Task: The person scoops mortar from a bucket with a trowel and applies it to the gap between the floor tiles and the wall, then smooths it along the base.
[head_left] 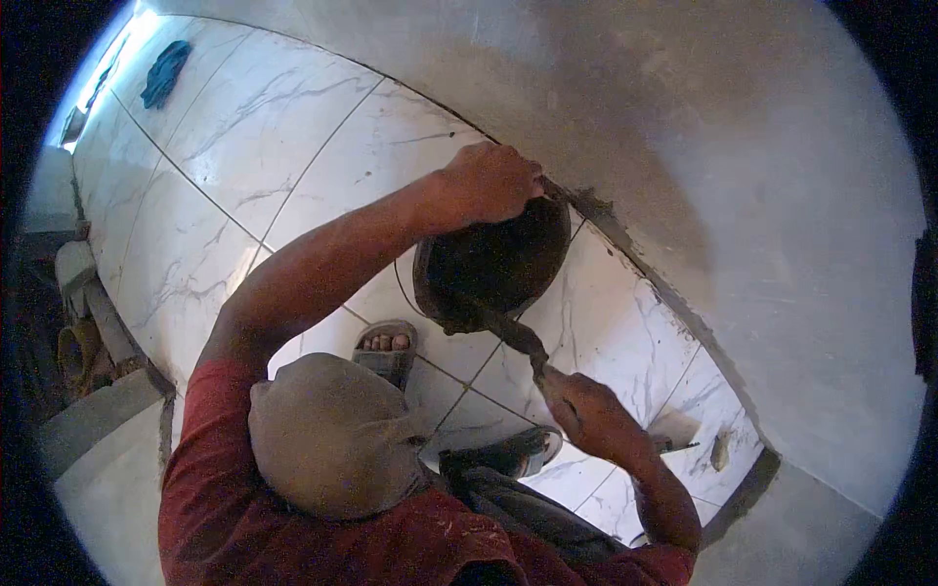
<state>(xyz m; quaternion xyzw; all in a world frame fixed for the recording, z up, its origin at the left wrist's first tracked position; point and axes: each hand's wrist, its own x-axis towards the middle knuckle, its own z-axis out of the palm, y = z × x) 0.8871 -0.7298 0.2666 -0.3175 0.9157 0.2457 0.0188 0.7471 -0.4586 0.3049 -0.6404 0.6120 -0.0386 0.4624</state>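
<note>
A dark bucket (493,259) stands tilted on the tiled floor, close to the foot of the wall. Its inside is dark, so its contents cannot be made out. My left hand (493,183) is closed over the bucket's far rim. Below the bucket, my right hand (591,415) grips a dark, caked, trowel-like tool (518,339). The tool's far end meets the near rim of the bucket; its exact tip is lost in shadow.
White marbled tiles (293,117) cover the floor. A plastered wall (782,225) with a rough mortar strip (674,303) at its foot runs along the right. My sandalled foot (386,347) is near the bucket. A teal cloth (166,73) lies far left.
</note>
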